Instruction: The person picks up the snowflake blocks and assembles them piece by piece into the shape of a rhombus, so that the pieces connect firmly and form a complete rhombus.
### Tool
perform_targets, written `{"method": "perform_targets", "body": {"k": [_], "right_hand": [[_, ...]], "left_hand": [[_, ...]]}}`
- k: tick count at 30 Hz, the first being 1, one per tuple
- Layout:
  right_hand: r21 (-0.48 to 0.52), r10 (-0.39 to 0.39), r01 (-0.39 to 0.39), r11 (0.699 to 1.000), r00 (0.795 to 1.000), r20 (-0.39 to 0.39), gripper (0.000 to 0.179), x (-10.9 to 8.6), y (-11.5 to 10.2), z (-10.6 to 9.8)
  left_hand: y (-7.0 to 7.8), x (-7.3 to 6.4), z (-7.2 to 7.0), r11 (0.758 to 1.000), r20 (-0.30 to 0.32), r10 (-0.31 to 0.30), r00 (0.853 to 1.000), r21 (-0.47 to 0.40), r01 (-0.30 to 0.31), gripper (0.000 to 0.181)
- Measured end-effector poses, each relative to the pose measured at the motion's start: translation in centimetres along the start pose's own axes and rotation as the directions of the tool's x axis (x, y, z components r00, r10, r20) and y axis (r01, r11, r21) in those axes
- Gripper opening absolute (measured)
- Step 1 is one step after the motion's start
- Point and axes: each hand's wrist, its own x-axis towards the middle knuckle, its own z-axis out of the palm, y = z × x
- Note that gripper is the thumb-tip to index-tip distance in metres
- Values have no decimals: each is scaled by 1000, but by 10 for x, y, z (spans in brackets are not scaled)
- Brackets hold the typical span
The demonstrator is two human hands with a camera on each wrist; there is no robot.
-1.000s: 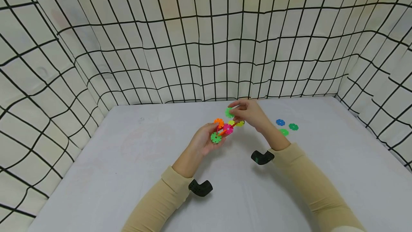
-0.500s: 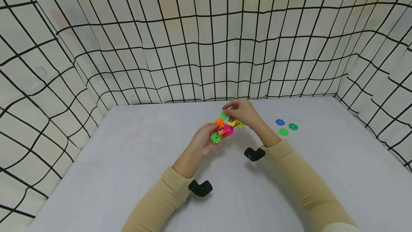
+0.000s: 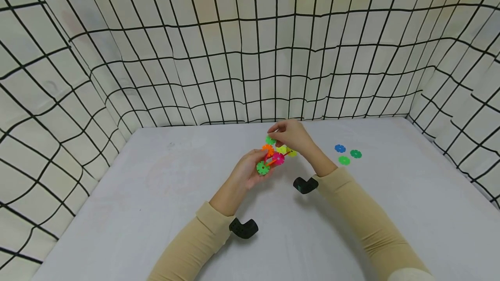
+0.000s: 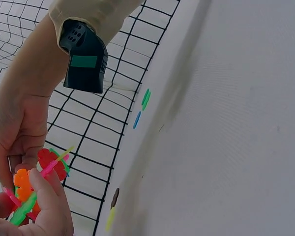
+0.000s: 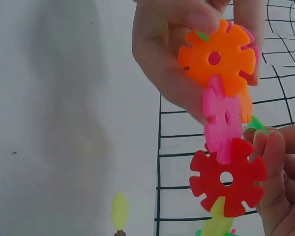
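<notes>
Several slotted snowflake discs, joined into a chain, are in my left hand (image 3: 250, 169), thumb on the orange disc (image 5: 216, 58). Below it in the right wrist view a pink disc (image 5: 221, 118) links to a red disc (image 5: 228, 178), and a yellow disc (image 5: 216, 219) slots into the red one. A green disc (image 3: 263, 168) sits at the near end in the head view. Just beyond the chain, my right hand (image 3: 292, 136) pinches a light green disc (image 3: 271, 140) between thumb and fingers. Those fingers cover much of it.
On the white table (image 3: 175, 211), right of my hands, lie a blue disc (image 3: 340, 148), a dark green disc (image 3: 356, 154) and a light green one (image 3: 344, 160). A loose yellow disc (image 5: 119, 210) lies beyond the hands. A black grid on white (image 3: 254, 64) walls the table's back.
My right hand has moved left and slightly down with the light green disc, closer to the chain's orange disc. The left hand has barely moved.
</notes>
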Motion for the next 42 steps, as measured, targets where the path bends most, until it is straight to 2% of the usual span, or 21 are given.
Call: {"method": "perform_targets", "body": {"k": [5,11,16,20,25,30,35,38,42], "right_hand": [[-38,-10,10,999,1000,2,14,-2,-3,1],[-101,-37,38,994,999,8,15,-3,-5,2],[-88,-40,43,995,998,42,20,-3,-3,-1],[-76,-43,52,996,992,115,26,-2,1,-8],[-132,-84,118,984,967,241,31,0,5,-20],[-252,-171,240,937,948,267,19,-3,4,-24],[-287,-262,338,896,926,272,12,-4,5,-20],[-311,-325,406,859,903,282,12,-4,7,-21],[-338,-426,515,788,852,306,12,-5,10,-25]], "left_hand": [[-1,-1,1,1000,-8,-17,1000,9,17,10],[-1,-3,2,1000,-15,-10,1000,3,10,10],[-1,0,1,1000,-22,-3,1000,3,3,9],[-1,1,0,1000,-32,-6,999,-1,6,9],[0,1,0,1000,-47,-14,999,13,14,9],[1,2,-2,1000,-59,-9,998,27,10,9],[1,1,-2,999,-70,-12,998,37,15,9],[1,1,-2,999,-79,-28,997,42,31,10],[1,0,0,997,-75,-30,997,73,36,11]]}}
